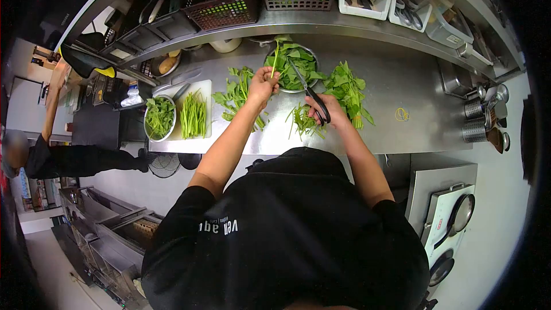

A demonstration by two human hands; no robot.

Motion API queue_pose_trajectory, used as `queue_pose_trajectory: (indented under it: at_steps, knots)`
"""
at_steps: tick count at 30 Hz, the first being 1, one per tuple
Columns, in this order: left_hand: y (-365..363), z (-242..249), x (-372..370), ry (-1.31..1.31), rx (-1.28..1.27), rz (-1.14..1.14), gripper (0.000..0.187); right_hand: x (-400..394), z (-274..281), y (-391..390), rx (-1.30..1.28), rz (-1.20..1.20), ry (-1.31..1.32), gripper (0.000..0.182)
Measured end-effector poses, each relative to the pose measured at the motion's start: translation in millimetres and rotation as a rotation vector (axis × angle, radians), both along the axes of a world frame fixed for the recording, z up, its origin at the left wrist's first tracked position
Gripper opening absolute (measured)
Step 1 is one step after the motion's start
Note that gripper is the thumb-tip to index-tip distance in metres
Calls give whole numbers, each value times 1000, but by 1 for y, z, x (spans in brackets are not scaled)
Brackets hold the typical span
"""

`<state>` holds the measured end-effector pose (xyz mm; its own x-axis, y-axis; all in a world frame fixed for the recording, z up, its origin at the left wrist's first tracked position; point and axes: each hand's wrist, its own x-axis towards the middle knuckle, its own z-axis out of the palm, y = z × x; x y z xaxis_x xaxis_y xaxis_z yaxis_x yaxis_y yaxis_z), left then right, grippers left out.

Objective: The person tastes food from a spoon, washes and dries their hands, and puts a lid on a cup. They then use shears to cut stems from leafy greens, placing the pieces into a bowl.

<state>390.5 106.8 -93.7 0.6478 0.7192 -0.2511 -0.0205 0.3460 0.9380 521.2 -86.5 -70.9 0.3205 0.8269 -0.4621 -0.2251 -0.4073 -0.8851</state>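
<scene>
My left hand [263, 87] pinches a leafy green sprig [275, 60] by its stem, close to the near left rim of a metal bowl [314, 54]. Cut green leaves [295, 63] fill that bowl. In my right hand [332, 109] is a pair of scissors [319, 102] with black handles, its blades reaching over the leaves. Below the scissors lies a small heap of thin stems [304, 121]. One bunch of leafy greens [234, 93] rests left of the bowl, another bunch [348, 89] right of it.
To the left, a white cutting board [205, 87] carries trimmed stems [193, 116], beside a bowl of leaves [159, 116] and a knife [181, 90]. Yellow rubber bands [402, 115] lie on the steel counter [425, 89]. A shelf [310, 18] with baskets overhangs the back. Another person [74, 161] stands at far left.
</scene>
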Motion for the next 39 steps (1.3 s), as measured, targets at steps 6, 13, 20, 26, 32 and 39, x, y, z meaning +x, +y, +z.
queue_pose_trajectory:
  at_steps: [6, 13, 20, 26, 32, 39]
  knots:
    - [-9, 6, -18, 147, 135, -15, 22, -2, 3, -10, 55, 28, -105, 38]
    - [-4, 9, -40, 86, 79, -79, 24, 3, 26, -12, 2, 78, -198, 41]
    - [-1, 8, -45, 117, 149, -113, 21, 10, 34, -8, -15, 132, -237, 38]
    - [2, 11, -47, 203, 276, -129, 23, 17, 33, -6, -77, 168, -248, 44]
    - [10, 5, -47, 217, 232, -165, 23, 22, 33, -6, -92, 179, -216, 43]
    - [9, 15, -46, 239, 188, -180, 23, 25, 36, -4, -93, 189, -200, 38]
